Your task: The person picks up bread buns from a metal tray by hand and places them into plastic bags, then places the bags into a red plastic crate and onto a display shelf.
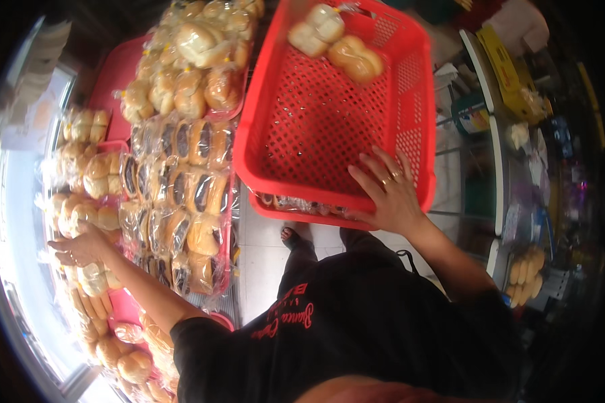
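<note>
My right hand [393,201] lies over the near right part of a red plastic basket [302,185], its fingers spread and reaching inside the rim. In the basket's far end sit two bread packs: one of pale rolls [317,30] and a glossy brown twisted loaf [355,59]. Off to the left, my left hand [84,247] is stretched out among bagged bread rolls [91,216], fingers extended. Whether it touches a pack I cannot tell. Beside it lie rows of plastic-wrapped buns with dark filling [176,191].
Under the basket is another red basket [296,213] with wrapped buns inside. Bagged rolls fill a red tray [238,111] at the far left. More loaves [134,366] lie near left. To the right, a white-edged shelf [494,174] holds a yellow box [501,64] and long rolls [526,275].
</note>
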Tool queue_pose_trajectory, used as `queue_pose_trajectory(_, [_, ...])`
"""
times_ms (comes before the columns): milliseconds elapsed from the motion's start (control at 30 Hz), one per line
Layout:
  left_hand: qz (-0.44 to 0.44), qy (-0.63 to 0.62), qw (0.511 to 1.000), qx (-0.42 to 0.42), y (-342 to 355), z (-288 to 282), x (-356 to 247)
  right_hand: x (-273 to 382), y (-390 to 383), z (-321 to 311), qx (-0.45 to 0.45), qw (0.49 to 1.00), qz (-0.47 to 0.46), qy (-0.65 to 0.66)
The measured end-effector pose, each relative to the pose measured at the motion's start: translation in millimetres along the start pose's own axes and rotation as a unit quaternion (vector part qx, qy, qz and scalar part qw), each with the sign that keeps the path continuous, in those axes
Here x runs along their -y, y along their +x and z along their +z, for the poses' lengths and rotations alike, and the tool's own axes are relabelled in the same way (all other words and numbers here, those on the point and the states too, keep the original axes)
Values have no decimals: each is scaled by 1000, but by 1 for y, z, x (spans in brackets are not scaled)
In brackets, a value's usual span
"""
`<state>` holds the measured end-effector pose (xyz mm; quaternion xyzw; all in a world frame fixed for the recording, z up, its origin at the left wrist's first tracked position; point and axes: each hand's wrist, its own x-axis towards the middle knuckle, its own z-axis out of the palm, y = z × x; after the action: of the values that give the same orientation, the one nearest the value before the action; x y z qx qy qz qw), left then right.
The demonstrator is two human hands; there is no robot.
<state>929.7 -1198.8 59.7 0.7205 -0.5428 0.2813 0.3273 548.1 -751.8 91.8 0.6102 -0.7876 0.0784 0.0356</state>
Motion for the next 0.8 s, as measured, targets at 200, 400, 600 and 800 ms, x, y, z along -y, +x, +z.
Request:
queue_pose_trajectory(200, [160, -196, 966, -60, -5, -83, -82, -5, 3, 16, -54, 998, -22, 26])
queue_pose_trajectory(400, [403, -443, 790, 132, -82, -213, -191, -12, 3, -4, 84, 977, -17, 196])
queue_pose_trajectory(600, [582, -417, 626, 310, -207, -336, -286, 8, -58, -1, 113, 954, -45, 275])
queue_pose_trajectory(800, [608, -374, 537, 450, -343, -393, -350, -102, -124, -65, 50, 838, -54, 540])
